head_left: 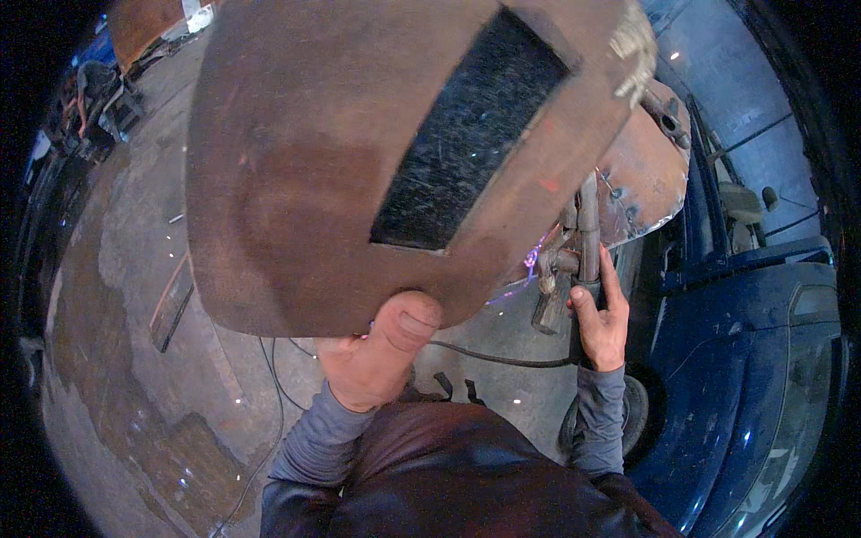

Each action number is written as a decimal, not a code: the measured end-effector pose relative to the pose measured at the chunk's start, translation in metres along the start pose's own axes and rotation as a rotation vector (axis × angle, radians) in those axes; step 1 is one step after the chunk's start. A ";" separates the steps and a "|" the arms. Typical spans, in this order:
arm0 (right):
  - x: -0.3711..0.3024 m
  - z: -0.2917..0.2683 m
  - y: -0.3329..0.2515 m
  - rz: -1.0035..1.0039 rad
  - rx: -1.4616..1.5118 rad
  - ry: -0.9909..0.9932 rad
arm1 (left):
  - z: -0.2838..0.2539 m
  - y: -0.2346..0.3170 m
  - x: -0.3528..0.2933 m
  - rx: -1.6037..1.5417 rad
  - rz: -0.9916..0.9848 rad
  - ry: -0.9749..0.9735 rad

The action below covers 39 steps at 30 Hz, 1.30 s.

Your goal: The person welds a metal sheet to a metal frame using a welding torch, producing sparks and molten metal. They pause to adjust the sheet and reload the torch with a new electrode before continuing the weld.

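Observation:
My left hand (381,350) grips the lower edge of a brown hand-held welding shield (305,197), its thumb pressed on the near face. A long dark window (471,134) is set into the shield, which hides much of the area behind it. My right hand (604,327) is closed round the dark handle of what looks like a welding electrode holder, thumb and index finger along it. A black cable (511,361) runs to that hand. Just above are rusty metal pipes (587,224) and a rust-coloured metal sheet (641,175). Purple light (531,258) shows beside the pipes.
A blue vehicle body (753,359) stands close on the right, with a wheel (635,412) near my right forearm. Thin cables (276,386) lie across the stained concrete floor (117,296). A metal strip (170,309) lies to the left; machinery parts (99,103) stand far left.

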State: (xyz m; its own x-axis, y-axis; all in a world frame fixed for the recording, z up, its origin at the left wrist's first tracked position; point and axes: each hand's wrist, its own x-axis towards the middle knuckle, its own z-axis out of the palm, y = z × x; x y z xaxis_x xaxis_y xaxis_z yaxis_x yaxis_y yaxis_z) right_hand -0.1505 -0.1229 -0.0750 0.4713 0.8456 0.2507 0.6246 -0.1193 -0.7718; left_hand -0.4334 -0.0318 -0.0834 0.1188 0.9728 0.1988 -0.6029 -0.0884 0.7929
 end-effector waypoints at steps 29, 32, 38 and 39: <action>-0.002 -0.006 0.020 0.043 -0.105 -0.003 | 0.013 0.010 0.016 0.497 0.309 -0.510; -0.005 -0.006 0.010 0.040 -0.108 0.016 | 0.013 0.012 0.013 0.501 0.290 -0.536; -0.003 -0.006 0.010 0.103 -0.057 0.008 | 0.013 0.009 0.010 0.410 0.202 -0.513; -0.004 -0.005 0.012 0.058 -0.084 0.027 | 0.012 0.010 0.012 0.416 0.226 -0.523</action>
State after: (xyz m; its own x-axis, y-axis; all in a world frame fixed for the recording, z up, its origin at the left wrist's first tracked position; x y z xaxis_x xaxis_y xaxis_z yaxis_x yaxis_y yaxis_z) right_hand -0.1418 -0.1305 -0.0820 0.5241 0.8218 0.2233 0.6450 -0.2119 -0.7342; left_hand -0.4288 -0.0235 -0.0658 0.4524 0.6996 0.5531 -0.3186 -0.4525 0.8329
